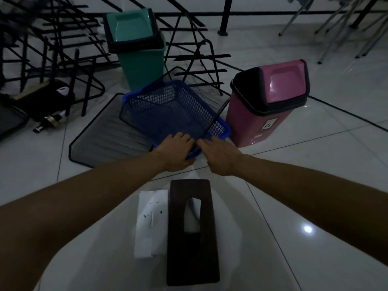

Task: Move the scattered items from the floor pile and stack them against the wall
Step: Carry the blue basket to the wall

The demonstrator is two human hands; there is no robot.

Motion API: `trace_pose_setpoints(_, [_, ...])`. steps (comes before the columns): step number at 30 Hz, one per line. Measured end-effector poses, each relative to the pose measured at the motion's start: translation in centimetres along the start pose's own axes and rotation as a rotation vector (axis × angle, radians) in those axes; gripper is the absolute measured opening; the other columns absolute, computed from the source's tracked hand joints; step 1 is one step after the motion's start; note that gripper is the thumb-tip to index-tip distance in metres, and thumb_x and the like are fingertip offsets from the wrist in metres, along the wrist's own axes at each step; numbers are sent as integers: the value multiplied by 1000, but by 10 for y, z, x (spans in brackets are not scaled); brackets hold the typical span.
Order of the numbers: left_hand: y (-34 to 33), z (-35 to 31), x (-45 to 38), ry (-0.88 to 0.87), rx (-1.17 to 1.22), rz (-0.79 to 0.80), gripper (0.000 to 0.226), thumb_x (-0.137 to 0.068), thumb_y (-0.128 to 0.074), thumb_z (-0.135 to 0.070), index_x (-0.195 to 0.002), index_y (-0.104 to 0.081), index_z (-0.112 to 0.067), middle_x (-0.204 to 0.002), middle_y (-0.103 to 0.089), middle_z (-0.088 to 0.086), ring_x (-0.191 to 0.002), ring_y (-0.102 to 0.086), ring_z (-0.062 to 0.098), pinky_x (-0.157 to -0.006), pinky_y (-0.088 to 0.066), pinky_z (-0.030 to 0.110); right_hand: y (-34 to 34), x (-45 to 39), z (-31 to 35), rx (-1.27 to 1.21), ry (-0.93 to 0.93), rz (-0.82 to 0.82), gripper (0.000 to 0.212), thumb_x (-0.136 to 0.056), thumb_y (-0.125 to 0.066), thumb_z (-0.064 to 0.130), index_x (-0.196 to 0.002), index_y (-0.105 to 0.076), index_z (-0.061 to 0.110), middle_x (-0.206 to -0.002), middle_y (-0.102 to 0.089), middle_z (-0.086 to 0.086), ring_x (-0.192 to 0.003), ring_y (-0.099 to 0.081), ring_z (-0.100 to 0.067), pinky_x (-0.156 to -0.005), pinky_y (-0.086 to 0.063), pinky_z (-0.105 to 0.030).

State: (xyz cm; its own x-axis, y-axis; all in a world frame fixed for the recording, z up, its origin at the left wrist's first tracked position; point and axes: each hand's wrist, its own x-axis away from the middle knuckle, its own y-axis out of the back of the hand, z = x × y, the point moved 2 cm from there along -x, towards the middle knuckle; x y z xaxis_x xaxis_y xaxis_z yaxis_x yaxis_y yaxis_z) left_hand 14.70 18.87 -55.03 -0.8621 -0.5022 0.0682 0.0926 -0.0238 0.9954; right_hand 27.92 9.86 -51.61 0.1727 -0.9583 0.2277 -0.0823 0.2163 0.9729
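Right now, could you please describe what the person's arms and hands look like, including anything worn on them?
Both forearms are bare up to the frame edge: no sleeves show. The left hand and right hand wear no gloves, and no watch, ring or bracelet can be made out in the dim light. No markings or cables show.

- The white tiled floor [315,169] is shiny, with a bright spot of light [308,229] on it.
- Thin metal chair legs [336,28] stand at the top right.
- A black post [225,15] stands at the top.
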Motion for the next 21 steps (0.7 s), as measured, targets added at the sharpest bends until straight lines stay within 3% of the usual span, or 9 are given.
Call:
trace_pose_setpoints(5, [-1, 0, -3, 144, 76, -40, 34, -95, -46, -40, -118, -48, -16, -118, -53, 5, -105, -53, 24, -84, -40, 38, -3, 4, 3, 90, 63, 86, 58, -91, -53, 17, -143, -27, 7, -134, -44, -14, -113, -44, -29, -84, -42, -39])
trace_pose_setpoints(11, [5, 4, 7, 254, 5, -18, 27, -91, -54, -31, -112, -57, -14, -110, -61, 5, -92, -61, 25, -67, -46, 32, 4, -7, -5, 224, -144, 108, 70, -92, -56, 33, -146, -19, 7, -139, -37, -14, -123, -41, -31, -91, -43, -41])
trace_pose_setpoints(17, [18, 27, 40, 182, 69, -87, 27, -96, -46, -29, -112, -55, -10, -111, -57, 9, -92, -60, 30, -70, -47, 37, 12, -28, -2, 293, -273, 84, 93, -88, -61, 42, -152, -3, 7, -148, -27, -17, -132, -36, -34, -99, -43, -45])
trace_pose_setpoints(21, [27, 54, 78, 20, 3, -165, 20, -90, -59, -25, -98, -61, -7, -95, -60, 12, -70, -62, 33, -53, -40, 31, 27, -44, 20, 330, -236, 30, 100, -88, -63, 43, -153, 5, 8, -152, -18, -19, -136, -28, -38, -105, -37, -47])
